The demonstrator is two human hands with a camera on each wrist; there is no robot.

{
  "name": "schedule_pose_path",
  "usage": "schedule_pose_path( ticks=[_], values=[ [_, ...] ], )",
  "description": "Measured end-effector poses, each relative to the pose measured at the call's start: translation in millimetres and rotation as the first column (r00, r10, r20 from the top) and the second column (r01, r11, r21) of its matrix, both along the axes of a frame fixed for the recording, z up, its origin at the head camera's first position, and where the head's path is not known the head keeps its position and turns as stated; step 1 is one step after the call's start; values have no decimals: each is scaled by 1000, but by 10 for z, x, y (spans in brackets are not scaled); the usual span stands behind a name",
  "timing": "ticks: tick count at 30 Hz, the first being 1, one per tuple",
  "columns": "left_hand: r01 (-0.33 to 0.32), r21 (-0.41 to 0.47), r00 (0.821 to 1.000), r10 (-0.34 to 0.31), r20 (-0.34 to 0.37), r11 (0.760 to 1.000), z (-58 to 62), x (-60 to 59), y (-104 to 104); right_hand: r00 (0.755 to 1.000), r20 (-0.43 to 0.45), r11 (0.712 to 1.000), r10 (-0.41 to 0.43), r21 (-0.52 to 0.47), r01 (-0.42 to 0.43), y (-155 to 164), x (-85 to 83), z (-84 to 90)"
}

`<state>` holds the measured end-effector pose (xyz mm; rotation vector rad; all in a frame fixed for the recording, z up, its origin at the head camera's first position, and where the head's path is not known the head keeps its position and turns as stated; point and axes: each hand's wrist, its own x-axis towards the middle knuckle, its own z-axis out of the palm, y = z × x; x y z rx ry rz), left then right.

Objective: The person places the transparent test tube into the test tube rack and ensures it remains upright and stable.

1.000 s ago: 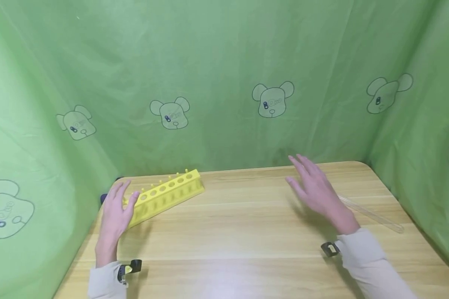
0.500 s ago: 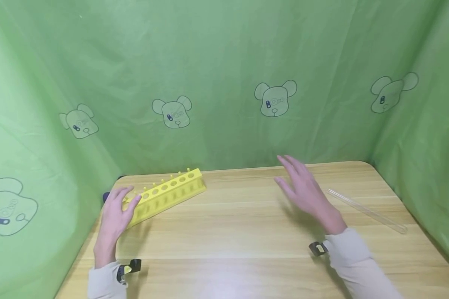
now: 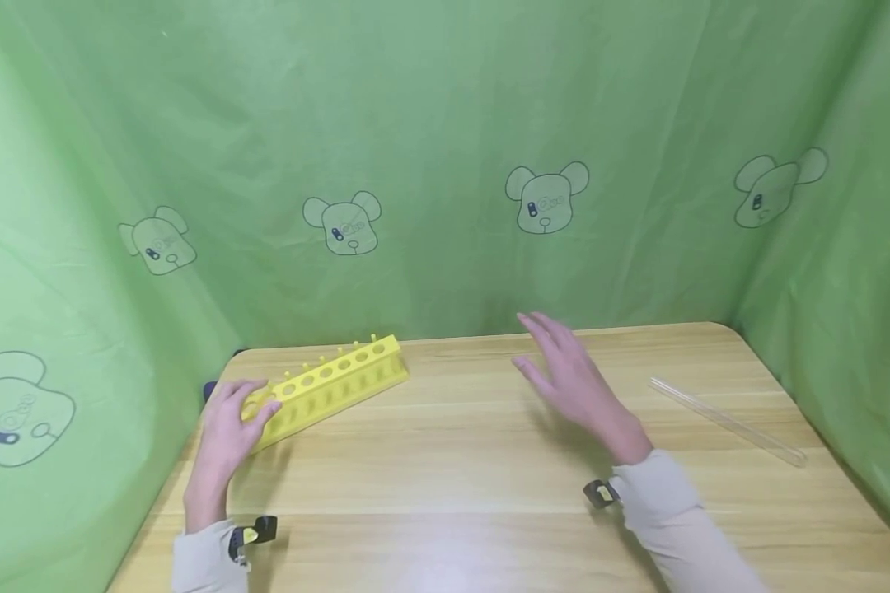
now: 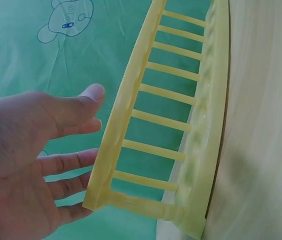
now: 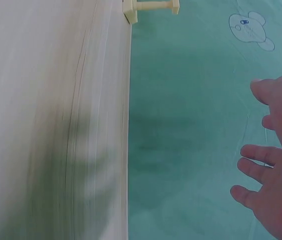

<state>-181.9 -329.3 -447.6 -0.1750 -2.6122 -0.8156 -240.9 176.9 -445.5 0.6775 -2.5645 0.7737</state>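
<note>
A yellow test tube rack (image 3: 330,391) with a row of round holes and thin pegs stands at the table's back left. At its near end is my left hand (image 3: 226,432), thumb and fingers spread around the top plate. In the left wrist view the fingertips of that left hand (image 4: 46,160) reach the plate's edge, and the thumb stands apart from it. My right hand (image 3: 574,383) hovers over the table right of the middle, fingers extended and holding nothing. Right of it lies a clear glass test tube (image 3: 727,422).
The wooden table (image 3: 445,486) has rounded back corners. Green curtain (image 3: 430,165) with printed bear heads encloses it at the back and both sides. A dark object (image 3: 208,390) shows at the table's left edge behind the left hand.
My right hand has moved left, away from the test tube, which now shows whole. The left hand's fingers have lowered slightly onto the rack's near end. The rack stays in place.
</note>
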Motion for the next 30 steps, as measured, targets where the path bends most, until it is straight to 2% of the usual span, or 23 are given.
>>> schedule_pose_path(
  ticks=[7,17,30],
  values=[
    [-27,-9,998,27,60,1000,3,-5,4,1000,-10,1000,17,10,-16,-99,-4,-12],
    [-45,-9,997,45,57,999,-10,-12,24,999,-14,999,35,13,-35,-216,16,8],
    [-49,-24,998,50,43,998,-41,-31,8,997,-13,996,73,51,-72,-379,-75,-16]
  ],
)
